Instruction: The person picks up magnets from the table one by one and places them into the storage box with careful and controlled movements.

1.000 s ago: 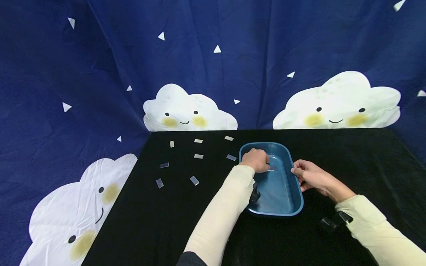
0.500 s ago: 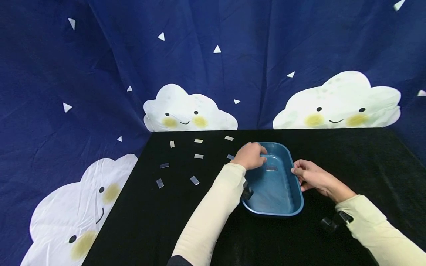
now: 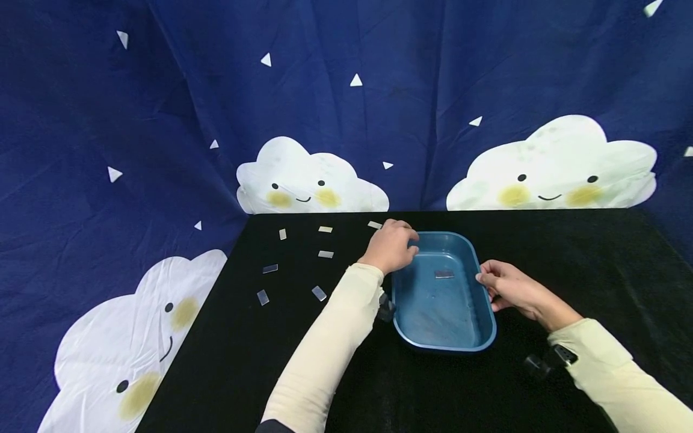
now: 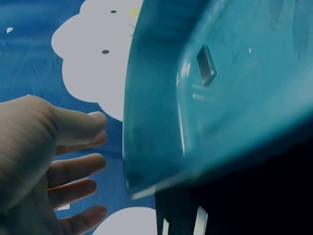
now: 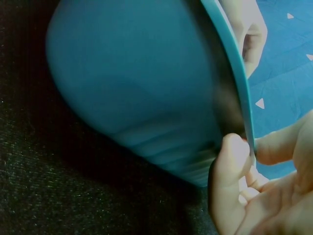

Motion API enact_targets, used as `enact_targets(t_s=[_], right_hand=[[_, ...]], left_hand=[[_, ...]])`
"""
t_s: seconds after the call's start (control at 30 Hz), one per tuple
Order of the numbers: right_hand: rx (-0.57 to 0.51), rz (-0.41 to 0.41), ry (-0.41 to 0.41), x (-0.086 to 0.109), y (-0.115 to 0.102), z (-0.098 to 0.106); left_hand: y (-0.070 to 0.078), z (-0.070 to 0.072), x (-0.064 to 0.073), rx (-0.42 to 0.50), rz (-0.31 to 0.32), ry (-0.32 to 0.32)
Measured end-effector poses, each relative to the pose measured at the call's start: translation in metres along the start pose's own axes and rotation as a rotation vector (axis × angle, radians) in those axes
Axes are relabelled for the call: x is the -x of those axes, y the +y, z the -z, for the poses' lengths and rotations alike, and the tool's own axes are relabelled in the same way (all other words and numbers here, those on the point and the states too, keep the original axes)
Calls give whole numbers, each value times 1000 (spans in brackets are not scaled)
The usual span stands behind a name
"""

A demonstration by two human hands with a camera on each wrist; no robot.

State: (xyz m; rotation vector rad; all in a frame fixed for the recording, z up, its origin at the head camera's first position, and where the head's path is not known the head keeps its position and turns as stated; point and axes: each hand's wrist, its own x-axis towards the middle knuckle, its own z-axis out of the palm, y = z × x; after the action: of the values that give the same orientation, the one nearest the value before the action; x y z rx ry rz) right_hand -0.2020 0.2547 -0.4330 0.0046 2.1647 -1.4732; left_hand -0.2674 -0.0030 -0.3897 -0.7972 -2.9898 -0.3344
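Note:
A blue plastic tub stands on the black cloth, with one small clear rectangular piece lying flat on its floor. My right hand pinches the tub's right rim between thumb and fingers, as the right wrist view also shows. Above the far left corner of the tub is my left hand, its fingers relaxed and holding nothing. It overlaps the end of a pale rectangular piece on the cloth and hides the spot just left of the tub.
Several more small clear or pale rectangles lie spread out left of the tub, among them a piece nearest the left forearm and a piece farther left. A dark blue curtain with clouds hangs behind the black-covered table.
My left hand has lifted from the clear piece in the tub and moved left and back past the rim. That piece stays inside. The right hand keeps its hold on the rim.

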Motion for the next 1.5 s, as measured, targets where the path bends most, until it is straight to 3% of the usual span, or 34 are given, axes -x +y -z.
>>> enact_targets(t_s=[0.2,0.4,0.73,1.03,1.27,1.5], right_hand=[[-4,6,5,-1,1,1],[-8,-1,4,-1,2,1],[-10,-22,24,-2,3,3],[-42,-42,4,-2,7,2],[-57,-37,-22,-1,7,3],[-58,-38,-13,0,8,4]], left_hand=[[-19,7,3,4,20,17],[-40,6,9,9,57,-22],[-57,-8,13,20,125,-85],[-70,-32,13,50,170,-109],[-80,-48,15,75,217,-69],[-80,-47,12,69,231,-17]])
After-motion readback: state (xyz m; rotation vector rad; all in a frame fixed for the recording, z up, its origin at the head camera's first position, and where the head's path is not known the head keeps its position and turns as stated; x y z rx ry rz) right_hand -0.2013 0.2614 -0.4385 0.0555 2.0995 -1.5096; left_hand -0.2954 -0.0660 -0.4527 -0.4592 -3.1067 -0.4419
